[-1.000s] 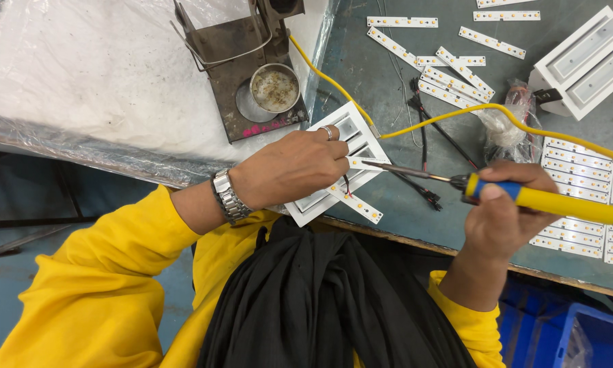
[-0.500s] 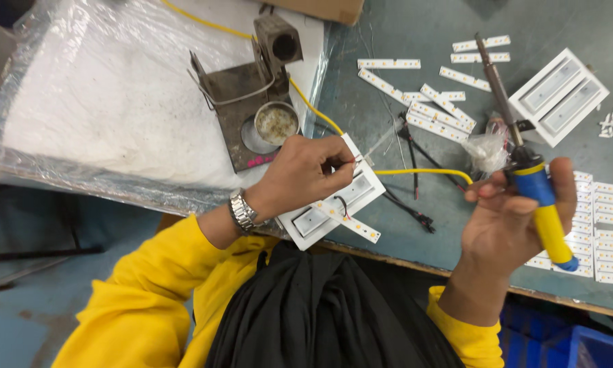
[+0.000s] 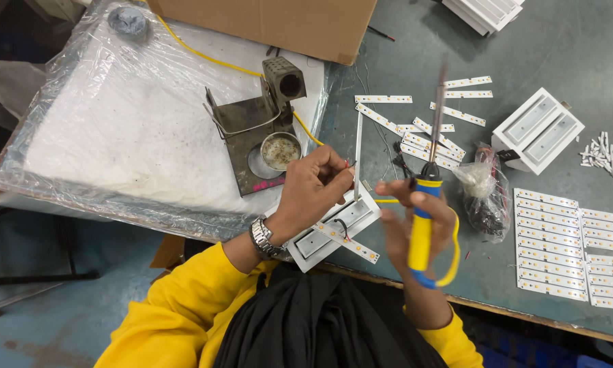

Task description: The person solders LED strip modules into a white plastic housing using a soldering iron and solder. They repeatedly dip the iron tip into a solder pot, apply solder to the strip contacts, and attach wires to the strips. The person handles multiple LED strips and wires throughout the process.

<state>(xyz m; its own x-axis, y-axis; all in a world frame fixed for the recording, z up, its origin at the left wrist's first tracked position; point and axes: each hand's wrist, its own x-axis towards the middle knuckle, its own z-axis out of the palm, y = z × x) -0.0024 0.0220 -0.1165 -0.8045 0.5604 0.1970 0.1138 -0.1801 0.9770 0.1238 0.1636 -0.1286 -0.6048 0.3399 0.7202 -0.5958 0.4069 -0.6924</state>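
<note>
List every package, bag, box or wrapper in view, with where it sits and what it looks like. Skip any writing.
Cardboard box: top centre, on the white pad; brown, flat-sided, cut by the frame.
Clear plastic wrap: over the white pad at left; crinkled, glossy.
Small plastic bag: on the grey table, right of the right hand; clear, crumpled, dark parts inside.
No screens or signs visible.

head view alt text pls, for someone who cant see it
A person in yellow sleeves holds a yellow-and-blue soldering iron upright in the right hand, while the left hand pinches a thin white strip over a white light housing. More strips and a soldering stand lie around on the workbench.
</note>
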